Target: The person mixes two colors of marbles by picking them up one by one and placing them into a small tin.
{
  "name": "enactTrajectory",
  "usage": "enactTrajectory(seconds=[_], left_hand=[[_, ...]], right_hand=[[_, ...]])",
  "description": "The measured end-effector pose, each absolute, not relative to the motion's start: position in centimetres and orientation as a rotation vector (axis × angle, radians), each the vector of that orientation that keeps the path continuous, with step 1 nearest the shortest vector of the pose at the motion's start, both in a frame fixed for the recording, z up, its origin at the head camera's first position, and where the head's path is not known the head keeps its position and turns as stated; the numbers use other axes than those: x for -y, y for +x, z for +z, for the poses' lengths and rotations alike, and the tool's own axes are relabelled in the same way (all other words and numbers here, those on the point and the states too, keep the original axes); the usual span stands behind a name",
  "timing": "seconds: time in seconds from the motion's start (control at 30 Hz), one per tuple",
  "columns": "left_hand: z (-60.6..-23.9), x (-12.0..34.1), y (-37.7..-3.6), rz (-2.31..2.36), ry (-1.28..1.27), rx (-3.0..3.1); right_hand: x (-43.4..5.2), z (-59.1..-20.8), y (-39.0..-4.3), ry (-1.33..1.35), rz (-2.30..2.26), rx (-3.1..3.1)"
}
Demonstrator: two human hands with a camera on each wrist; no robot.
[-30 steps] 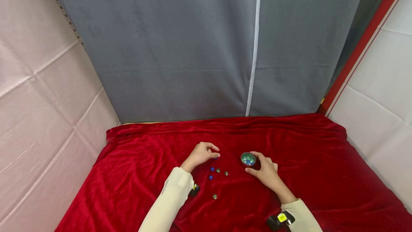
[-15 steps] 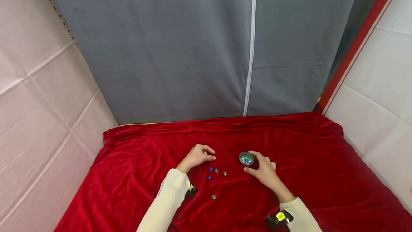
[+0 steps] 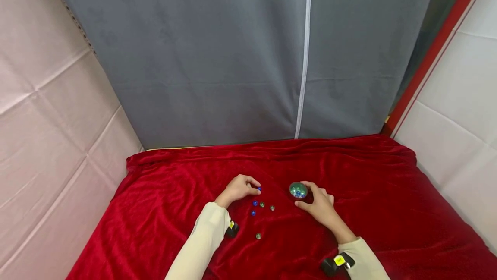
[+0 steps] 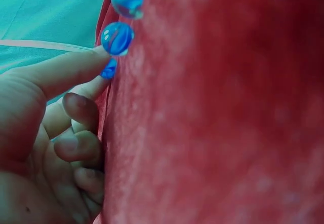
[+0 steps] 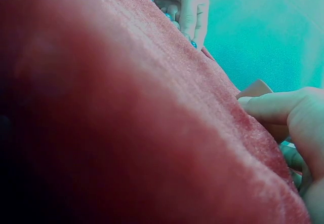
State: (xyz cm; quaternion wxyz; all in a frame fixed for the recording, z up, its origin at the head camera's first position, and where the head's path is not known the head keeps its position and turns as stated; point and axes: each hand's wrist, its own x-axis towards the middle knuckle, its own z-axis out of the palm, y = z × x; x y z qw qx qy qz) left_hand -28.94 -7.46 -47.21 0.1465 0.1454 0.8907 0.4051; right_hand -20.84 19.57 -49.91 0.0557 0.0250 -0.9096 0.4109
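While the left hand [image 3: 237, 188] pinches a blue marble [image 3: 259, 189] at frame centre, the right hand [image 3: 319, 204], fingers curled round the small bowl [image 3: 298, 190], should steady it for a clean drop.

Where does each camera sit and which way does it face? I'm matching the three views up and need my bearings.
Head: worn high, looking forward and down at the red cloth, loose marbles and grey backdrop; both sleeves and hands show, the left hand by a blue marble, the right hand at the small bowl.
Left wrist: low against the cloth; its fingers pinch the blue marble.
Right wrist: low across the cloth, its own fingers near, the left hand far.
Shared: head and left wrist show the pinched marble.
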Motion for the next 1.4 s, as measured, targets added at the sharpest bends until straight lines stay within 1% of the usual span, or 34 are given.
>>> enactTrajectory(seconds=[0.4,0.83,1.4], left_hand=[[-47.4,7.2,-28.9,1.08,0.391,-2.659],[-47.2,7.3,-28.9,1.133,0.379,-2.638],[-46.5,6.0,-28.2,1.281,0.469,-2.596]], right_hand=[[-19.6,-49.6,-20.9,0.091,1.247,2.75],[-19.5,-49.6,-21.0,0.086,1.252,2.755],[-19.6,-49.9,-20.8,0.072,1.262,2.768]])
